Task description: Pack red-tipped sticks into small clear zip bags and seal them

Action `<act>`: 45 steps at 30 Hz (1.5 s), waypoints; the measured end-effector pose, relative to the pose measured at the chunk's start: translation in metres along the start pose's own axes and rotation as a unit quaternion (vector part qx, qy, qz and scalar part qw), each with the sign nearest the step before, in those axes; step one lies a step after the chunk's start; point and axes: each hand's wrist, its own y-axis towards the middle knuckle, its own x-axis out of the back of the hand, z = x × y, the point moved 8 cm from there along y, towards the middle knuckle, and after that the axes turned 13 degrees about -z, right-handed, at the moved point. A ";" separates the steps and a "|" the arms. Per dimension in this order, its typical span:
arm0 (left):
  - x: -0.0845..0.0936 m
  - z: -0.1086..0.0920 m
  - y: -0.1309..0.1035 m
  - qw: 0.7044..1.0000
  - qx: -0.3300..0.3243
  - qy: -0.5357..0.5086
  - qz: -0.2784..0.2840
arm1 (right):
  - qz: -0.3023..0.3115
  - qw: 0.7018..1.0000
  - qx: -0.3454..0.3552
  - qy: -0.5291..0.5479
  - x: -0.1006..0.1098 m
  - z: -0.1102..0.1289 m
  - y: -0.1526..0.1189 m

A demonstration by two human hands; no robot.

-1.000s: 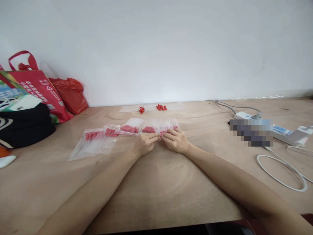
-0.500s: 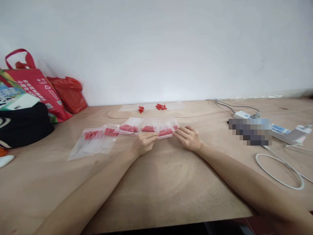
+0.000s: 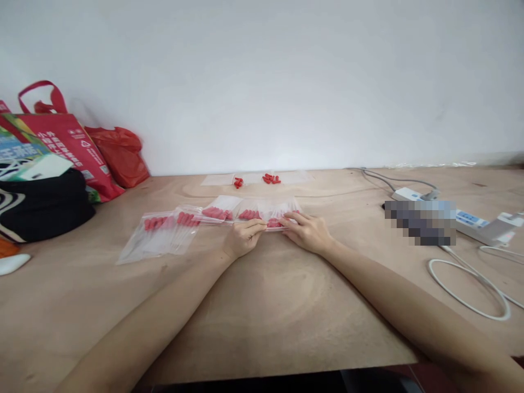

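A clear zip bag with small red pieces in it lies before me, its near edge running between my two hands. The fingers of my left hand pinch that edge at its left end. My right hand has its thumb and fingers closed on the right part of the same edge, partly covering the red pieces. To the left, more filled bags overlap in a row: one bag by my left hand, another, and one farthest left. What the red pieces are is too small to tell.
Loose red pieces and a small red heap lie near the wall beside flat clear bags. Shopping bags and a black bag stand left. A power strip and white cable lie right.
My right hand has slid a little left along the bag's near edge, closer to my left hand. My left hand keeps its pinch. The whole view has shifted slightly.
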 end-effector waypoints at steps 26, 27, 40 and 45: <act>0.117 0.152 -0.043 0.769 0.545 0.317 0.106 | 0.036 0.981 -0.188 0.024 -0.003 -0.092 -0.038; 0.114 0.156 -0.045 0.763 0.561 0.305 0.105 | 0.030 0.981 -0.188 0.021 -0.002 -0.092 -0.037; 0.056 0.137 -0.036 0.706 0.696 -0.103 -0.082 | -0.004 0.982 -0.189 0.025 -0.002 -0.091 -0.037; 0.001 0.116 -0.026 0.711 0.686 -0.126 -0.094 | -0.013 0.981 -0.193 0.029 0.000 -0.091 -0.037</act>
